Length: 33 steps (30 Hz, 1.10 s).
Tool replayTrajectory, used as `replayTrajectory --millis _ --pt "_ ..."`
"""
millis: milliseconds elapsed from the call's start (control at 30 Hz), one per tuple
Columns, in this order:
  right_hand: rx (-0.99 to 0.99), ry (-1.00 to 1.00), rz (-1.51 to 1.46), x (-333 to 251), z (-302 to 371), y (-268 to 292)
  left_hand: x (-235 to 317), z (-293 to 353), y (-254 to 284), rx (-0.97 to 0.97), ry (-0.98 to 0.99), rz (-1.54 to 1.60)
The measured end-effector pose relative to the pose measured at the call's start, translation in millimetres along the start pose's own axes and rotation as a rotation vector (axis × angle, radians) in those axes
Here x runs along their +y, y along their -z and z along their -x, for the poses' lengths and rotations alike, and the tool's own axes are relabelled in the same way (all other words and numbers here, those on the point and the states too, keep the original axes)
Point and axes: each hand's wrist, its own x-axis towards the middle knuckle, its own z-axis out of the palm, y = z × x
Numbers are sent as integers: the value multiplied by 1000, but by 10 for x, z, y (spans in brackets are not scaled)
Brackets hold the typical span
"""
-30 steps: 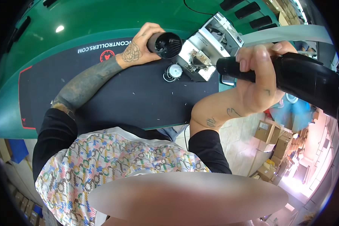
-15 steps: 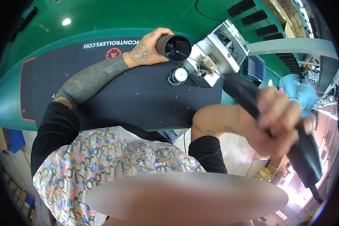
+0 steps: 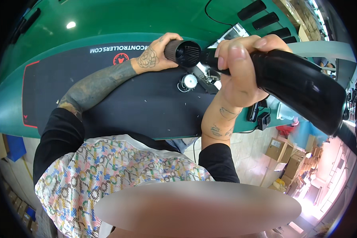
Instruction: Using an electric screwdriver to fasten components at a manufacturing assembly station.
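My left hand (image 3: 154, 53) is wrapped round a dark brown ribbed cylinder (image 3: 174, 52). Its open black end, with ribs inside, faces right. My right hand (image 3: 242, 67) grips a thick black hand-held tool (image 3: 301, 81), whose exact kind I cannot make out. The tool's narrow front end points left at the cylinder's open mouth; whether the two touch, I cannot tell. Below the cylinder, a small round silver-rimmed part (image 3: 189, 81) with a white top stands on the black mat (image 3: 139, 107). My right hand partly covers a silver metal machine (image 3: 208, 77).
Several black cylinders (image 3: 252, 10) lie in a row on the green bench (image 3: 107, 18) at the back right. A pale curved bar (image 3: 325, 49) crosses behind the tool. Black boxy devices (image 3: 263, 119) with cables sit at the right edge. Cardboard boxes (image 3: 277, 150) stand on the floor.
My right hand has swung up and left with the black tool, bringing its front end to the cylinder and covering much of the machine. My left hand has barely moved.
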Motion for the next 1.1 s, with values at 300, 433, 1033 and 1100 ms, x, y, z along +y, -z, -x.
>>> replayTrajectory --millis 300,433,1033,1100 --pt "37 183 -418 -790 156 747 61 -57 16 87 -35 -21" --pt "-212 -86 -110 -690 -28 775 89 -73 44 51 -146 -233" --pt "94 248 -499 -756 145 506 43 -61 0 39 -165 -89" --pt "-60 142 -392 -644 104 439 42 -65 -13 40 -155 -78"
